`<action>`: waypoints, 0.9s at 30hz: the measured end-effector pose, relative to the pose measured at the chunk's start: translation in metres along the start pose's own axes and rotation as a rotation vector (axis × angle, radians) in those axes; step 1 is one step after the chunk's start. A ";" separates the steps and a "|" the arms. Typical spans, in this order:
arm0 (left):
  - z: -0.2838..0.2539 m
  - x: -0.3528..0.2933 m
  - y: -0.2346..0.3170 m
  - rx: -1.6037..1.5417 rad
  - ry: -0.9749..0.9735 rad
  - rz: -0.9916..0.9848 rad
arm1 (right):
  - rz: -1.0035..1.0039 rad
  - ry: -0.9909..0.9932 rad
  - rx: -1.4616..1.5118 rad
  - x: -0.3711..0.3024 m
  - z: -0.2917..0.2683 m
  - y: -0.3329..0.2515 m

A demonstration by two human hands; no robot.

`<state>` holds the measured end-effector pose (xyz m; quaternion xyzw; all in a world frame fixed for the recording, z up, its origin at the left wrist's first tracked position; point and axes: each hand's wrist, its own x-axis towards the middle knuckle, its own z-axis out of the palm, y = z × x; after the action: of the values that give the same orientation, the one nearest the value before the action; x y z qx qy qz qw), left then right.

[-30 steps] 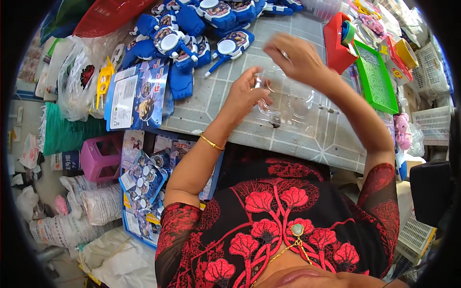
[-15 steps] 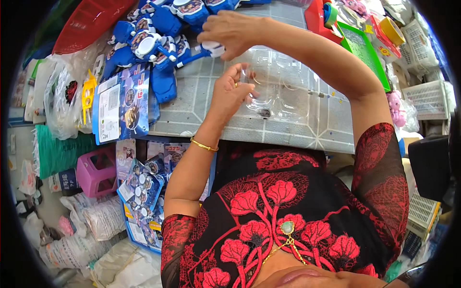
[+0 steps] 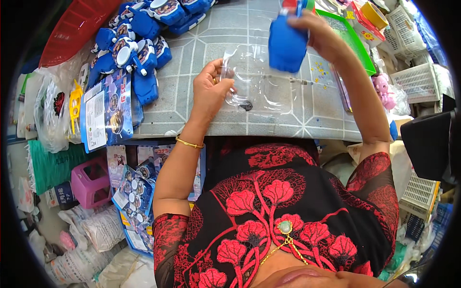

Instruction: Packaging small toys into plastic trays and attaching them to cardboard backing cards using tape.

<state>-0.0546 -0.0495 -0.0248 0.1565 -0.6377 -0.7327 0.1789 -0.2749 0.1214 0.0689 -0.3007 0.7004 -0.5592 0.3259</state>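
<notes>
My left hand [image 3: 210,90] pinches the left edge of a clear plastic blister tray [image 3: 266,103], which lies on the grey tiled-pattern table. The tray's moulded hollows show nothing in them. Above its far right part, my right hand [image 3: 322,32] grips a blue plastic toy [image 3: 287,47] by its upper end, with the flat blue back toward me. Part of the toy's top is hidden by the fingers. A heap of similar blue and white toys [image 3: 144,26] lies at the far left. A small dark round thing [image 3: 246,105] shows at the tray's near edge.
Printed blue cards [image 3: 120,113] lie at the table's left edge, beside a red basin [image 3: 72,33]. At the right are a green tray [image 3: 362,60], yellow tape [image 3: 374,14] and pink figures [image 3: 382,89]. Tiny yellow bits [image 3: 319,74] lie on the table. Below-left stands a box of packed toys [image 3: 139,192].
My right hand has moved right, from beside the heap to above the tray, carrying a blue toy. My left hand still holds the tray's edge. The whole view has shifted slightly.
</notes>
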 end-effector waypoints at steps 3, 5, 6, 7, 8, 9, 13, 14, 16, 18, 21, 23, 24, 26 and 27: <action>0.002 -0.001 0.001 0.041 0.044 0.033 | -0.048 -0.007 -0.274 -0.021 0.023 0.025; 0.003 0.000 0.001 0.055 0.078 0.075 | 0.062 0.025 -0.525 -0.027 0.031 0.037; 0.004 0.001 -0.002 0.055 0.077 0.075 | -0.079 0.152 -0.636 -0.033 0.039 0.042; 0.004 0.002 -0.006 0.108 0.085 0.098 | -0.221 0.281 -0.743 -0.039 0.045 0.049; 0.005 0.003 -0.009 0.161 0.093 0.120 | -0.480 0.417 -0.849 -0.042 0.051 0.055; 0.005 0.003 -0.009 0.162 0.091 0.120 | -0.588 0.397 -0.923 -0.045 0.054 0.054; 0.003 0.004 -0.008 0.159 0.123 0.111 | -0.493 0.194 -1.236 -0.066 0.066 0.060; 0.002 0.004 -0.008 0.156 0.132 0.113 | -0.470 0.241 -1.249 -0.069 0.070 0.060; 0.004 0.002 -0.004 0.167 0.133 0.118 | -0.488 0.288 -1.249 -0.065 0.070 0.074; 0.003 0.000 -0.001 0.230 0.158 0.154 | -0.506 0.309 -1.278 -0.060 0.069 0.079; 0.005 0.005 -0.008 0.331 0.209 0.271 | -0.613 0.302 -1.197 -0.045 0.061 0.060; 0.008 0.006 -0.009 0.350 0.221 0.307 | -0.792 0.349 -1.098 -0.030 0.074 0.028; 0.007 0.005 -0.013 0.334 0.222 0.320 | -0.820 0.264 -1.008 -0.024 0.089 0.010; 0.009 0.002 0.001 0.419 0.149 0.194 | -0.913 0.109 -0.878 -0.012 0.126 -0.008; 0.002 0.003 -0.016 0.564 0.247 0.513 | -0.952 -0.044 -0.810 -0.003 0.153 -0.011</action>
<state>-0.0597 -0.0471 -0.0401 0.1222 -0.8059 -0.4360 0.3816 -0.1508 0.0316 0.0548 -0.6911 0.6391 -0.3268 -0.0844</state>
